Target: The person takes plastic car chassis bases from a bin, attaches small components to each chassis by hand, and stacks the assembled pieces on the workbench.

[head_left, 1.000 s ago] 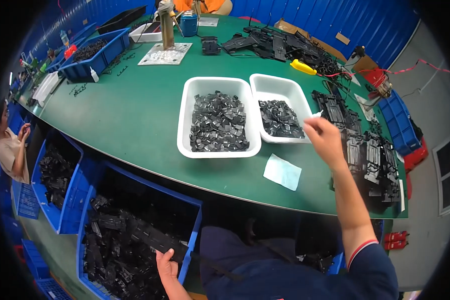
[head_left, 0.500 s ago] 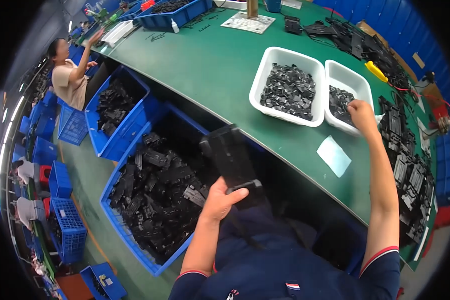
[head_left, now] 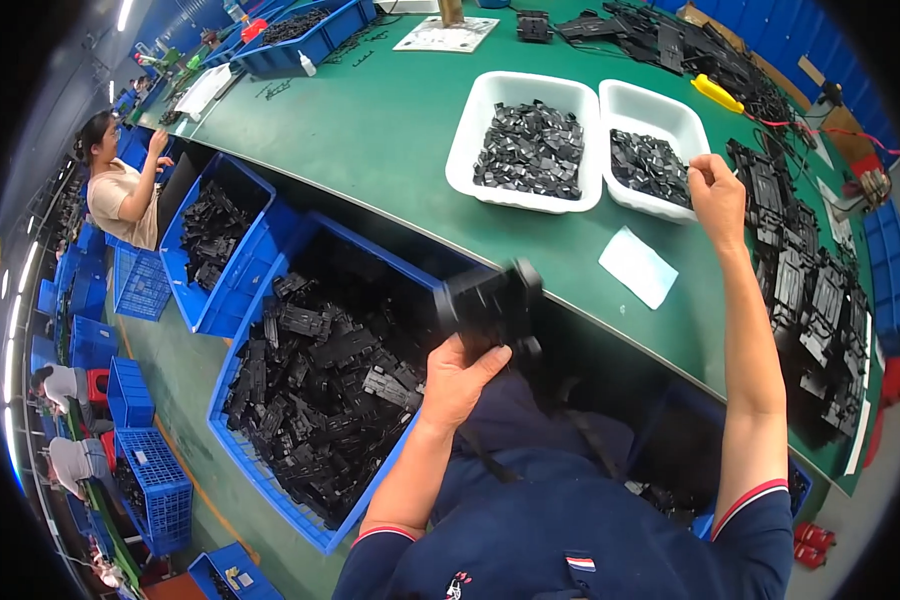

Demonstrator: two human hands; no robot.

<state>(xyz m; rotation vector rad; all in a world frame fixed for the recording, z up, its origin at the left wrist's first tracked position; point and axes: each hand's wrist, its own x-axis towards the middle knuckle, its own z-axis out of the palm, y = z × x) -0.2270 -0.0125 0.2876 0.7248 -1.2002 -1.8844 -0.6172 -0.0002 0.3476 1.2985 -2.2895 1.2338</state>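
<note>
Two white trays sit far on the green bench. The left hand fingers grip a black plastic part above the near blue bin. The right hand is closed over the right tray's small black pieces, beside a pale rectangular paper slip.

Bright, even overhead light with soft shadows; ceiling strip lamps glare at left. Fisheye bends edges, corners black; the black part is motion-blurred.

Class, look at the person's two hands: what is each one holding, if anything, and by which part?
The left hand holds a black plastic part by its lower edge. The right hand is closed at the smaller white tray; whether it holds anything cannot be told.
</note>
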